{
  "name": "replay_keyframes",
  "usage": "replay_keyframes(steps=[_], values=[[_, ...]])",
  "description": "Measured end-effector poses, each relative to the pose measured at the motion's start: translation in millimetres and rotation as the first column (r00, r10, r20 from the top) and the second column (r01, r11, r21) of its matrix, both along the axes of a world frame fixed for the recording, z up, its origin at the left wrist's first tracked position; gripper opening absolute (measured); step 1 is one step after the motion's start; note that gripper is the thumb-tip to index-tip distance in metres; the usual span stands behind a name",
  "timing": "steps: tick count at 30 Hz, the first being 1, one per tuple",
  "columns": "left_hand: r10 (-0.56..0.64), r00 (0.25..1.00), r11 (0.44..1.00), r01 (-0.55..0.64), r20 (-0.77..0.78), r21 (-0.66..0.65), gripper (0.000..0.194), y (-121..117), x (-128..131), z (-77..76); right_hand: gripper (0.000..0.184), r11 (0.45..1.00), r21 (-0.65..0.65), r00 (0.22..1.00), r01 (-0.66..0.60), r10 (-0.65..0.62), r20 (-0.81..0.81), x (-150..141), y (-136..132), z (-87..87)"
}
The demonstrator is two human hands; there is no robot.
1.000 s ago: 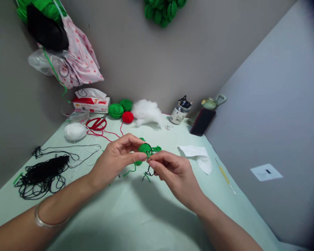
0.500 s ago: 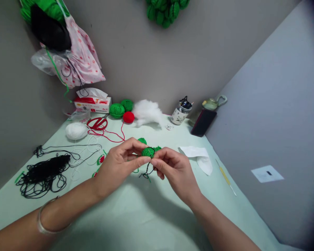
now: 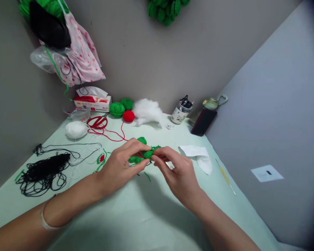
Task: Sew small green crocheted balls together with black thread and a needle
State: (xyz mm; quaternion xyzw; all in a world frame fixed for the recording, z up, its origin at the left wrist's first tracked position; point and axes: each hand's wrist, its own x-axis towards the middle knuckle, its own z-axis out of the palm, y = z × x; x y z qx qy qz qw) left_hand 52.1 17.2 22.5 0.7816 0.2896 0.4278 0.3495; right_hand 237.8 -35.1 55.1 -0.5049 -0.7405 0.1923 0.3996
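Observation:
Between my two hands is a small rounded green crocheted piece [image 3: 147,154]. My left hand [image 3: 121,163] is closed on its left side, thumb below and fingers above. The fingertips of my right hand [image 3: 179,170] pinch at its right end, where a bit of black yarn shows; whether they also hold a needle is hidden. Other green crocheted pieces [image 3: 141,140] lie on the table just behind my hands, partly covered by them. A short green yarn end [image 3: 147,176] lies below my fingers.
To the left are a black yarn hank [image 3: 48,170], a white yarn ball [image 3: 76,130], red scissors [image 3: 97,122] and a red-and-green piece [image 3: 101,158]. Stuffing [image 3: 148,112], green yarn balls [image 3: 117,109], a pen jar [image 3: 181,113] and a phone [image 3: 204,122] stand behind. A crochet hook [image 3: 225,176] lies right.
The green piece has turned and tipped in my fingers, and the black yarn that hung beneath it is now mostly out of sight. My right fingertips have moved up slightly.

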Motion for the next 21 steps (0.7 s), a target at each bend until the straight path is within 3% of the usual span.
replay_keyframes(steps=[3, 7, 10, 13, 17, 21], values=[[-0.024, 0.999, 0.999, 0.025, -0.024, 0.044, 0.024, -0.3, 1.1, -1.6, 0.012, 0.999, 0.033, 1.0, -0.005, 0.005, 0.001, -0.6, 0.4, 3.5], [-0.054, 0.994, 0.998, 0.057, -0.09, 0.024, 0.022, 0.2, 2.5, -2.4, 0.012, 0.986, 0.14, 0.968, 0.09, -0.053, -0.246, 4.4, -1.4, 17.9], [-0.067, 0.992, 0.997, 0.063, -0.111, -0.037, 0.02, 2.2, 2.4, -3.5, 0.01, 0.996, -0.089, 0.875, -0.007, -0.037, -0.483, 14.3, -3.9, 31.1], [-0.073, 0.983, 0.995, 0.059, -0.167, -0.083, 0.017, 6.0, 1.3, -5.8, 0.015, 0.934, -0.293, 0.79, -0.204, -0.02, -0.613, 27.1, -7.5, 43.9], [-0.075, 0.975, 0.994, 0.056, -0.211, -0.094, 0.014, 11.2, 0.0, -6.8, 0.011, 0.985, -0.139, 0.721, -0.103, -0.022, -0.692, 39.7, -15.4, 56.8], [-0.101, 0.979, 0.983, 0.071, -0.175, -0.167, 0.013, 13.6, -0.7, -3.8, 0.01, 0.998, -0.039, 0.748, -0.046, 0.009, -0.663, 33.3, -19.2, 59.0]])
